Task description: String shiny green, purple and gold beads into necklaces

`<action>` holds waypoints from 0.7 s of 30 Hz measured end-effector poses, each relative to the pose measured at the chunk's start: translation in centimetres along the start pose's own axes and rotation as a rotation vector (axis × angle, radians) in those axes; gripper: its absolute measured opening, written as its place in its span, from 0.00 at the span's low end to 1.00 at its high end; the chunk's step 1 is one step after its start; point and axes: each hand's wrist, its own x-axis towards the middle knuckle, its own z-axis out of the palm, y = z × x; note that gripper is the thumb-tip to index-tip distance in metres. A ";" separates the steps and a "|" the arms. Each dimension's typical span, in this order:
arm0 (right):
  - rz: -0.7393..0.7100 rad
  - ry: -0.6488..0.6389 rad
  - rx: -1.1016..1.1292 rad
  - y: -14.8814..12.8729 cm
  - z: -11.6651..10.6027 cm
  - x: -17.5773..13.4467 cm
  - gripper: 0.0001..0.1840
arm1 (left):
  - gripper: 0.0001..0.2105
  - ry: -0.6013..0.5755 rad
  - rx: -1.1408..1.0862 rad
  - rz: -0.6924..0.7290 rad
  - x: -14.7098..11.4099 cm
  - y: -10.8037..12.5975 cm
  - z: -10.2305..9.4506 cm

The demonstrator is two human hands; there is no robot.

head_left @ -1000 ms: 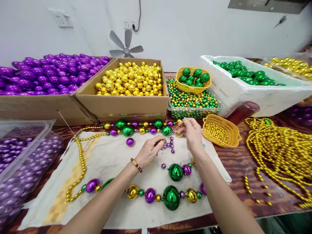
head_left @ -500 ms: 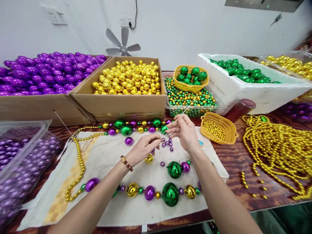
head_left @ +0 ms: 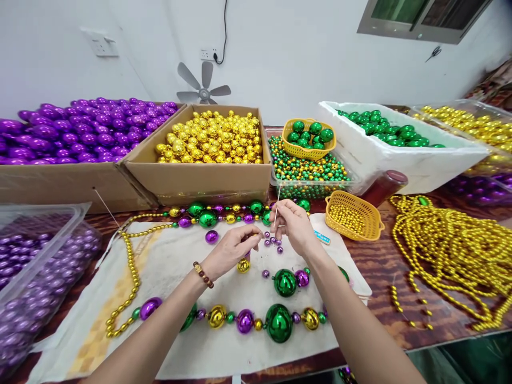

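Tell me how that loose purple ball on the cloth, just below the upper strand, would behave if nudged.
The loose purple ball would probably roll: it looks round, and it lies free on the cloth. Its glossy finish suggests a slippery grip. It is likely light for its size, though the picture cannot confirm that. The cloth may slow it a little.

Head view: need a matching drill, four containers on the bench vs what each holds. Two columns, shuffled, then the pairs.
Containers:
1. left cardboard box
2. middle cardboard box
3. white foam bin
4. tipped yellow basket

Contents:
A. small gold beads
B. large purple balls
C. green balls
D. large gold balls

Pairs: 1-B, 2-D, 3-C, 4-A
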 end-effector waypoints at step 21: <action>-0.350 0.012 0.053 -14.2 -3.5 -3.2 0.06 | 0.11 0.114 0.010 0.058 0.0 3.0 0.1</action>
